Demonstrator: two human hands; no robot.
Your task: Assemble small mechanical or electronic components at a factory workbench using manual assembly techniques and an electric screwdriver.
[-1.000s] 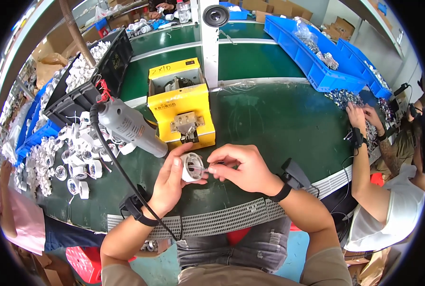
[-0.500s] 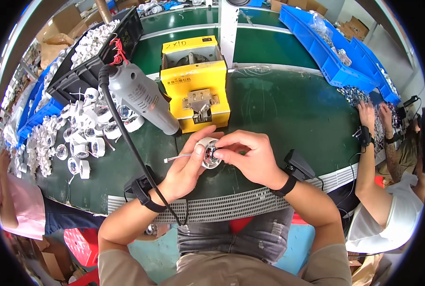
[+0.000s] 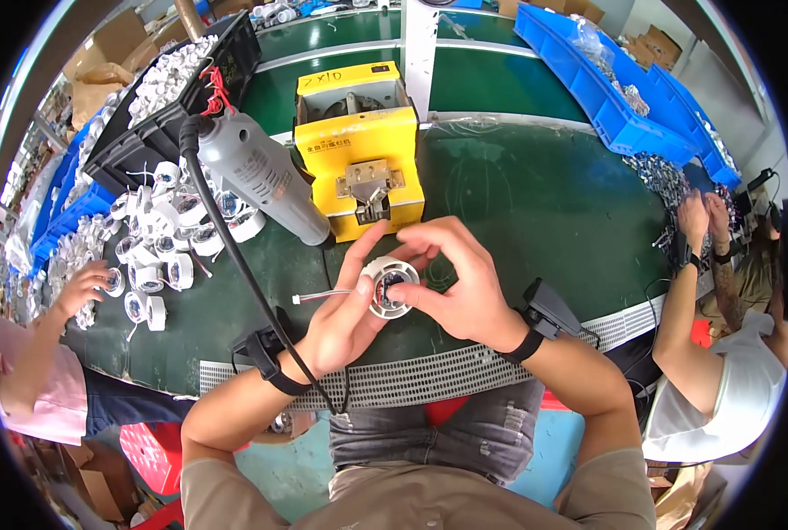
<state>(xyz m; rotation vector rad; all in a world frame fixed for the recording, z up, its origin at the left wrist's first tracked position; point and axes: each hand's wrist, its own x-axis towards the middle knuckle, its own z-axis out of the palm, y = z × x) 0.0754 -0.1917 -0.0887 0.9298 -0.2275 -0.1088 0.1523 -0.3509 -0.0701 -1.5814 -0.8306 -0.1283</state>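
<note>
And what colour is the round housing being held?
The housing is white, best seen in the head view.

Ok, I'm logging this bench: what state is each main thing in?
White housing: held, open side showing
Left hand: gripping the housing
Right hand: thumb at its opening
Cable: plug end loose, pointing left
Grey cylindrical tool: tilted, not held
Yellow machine: standing upright
Black crate: heaped with white parts

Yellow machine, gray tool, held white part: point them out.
Yellow machine [image 3: 360, 154], head view: front panel.
Gray tool [image 3: 266, 181], head view: middle of its body.
Held white part [image 3: 383, 266], head view: upper rim.
</note>
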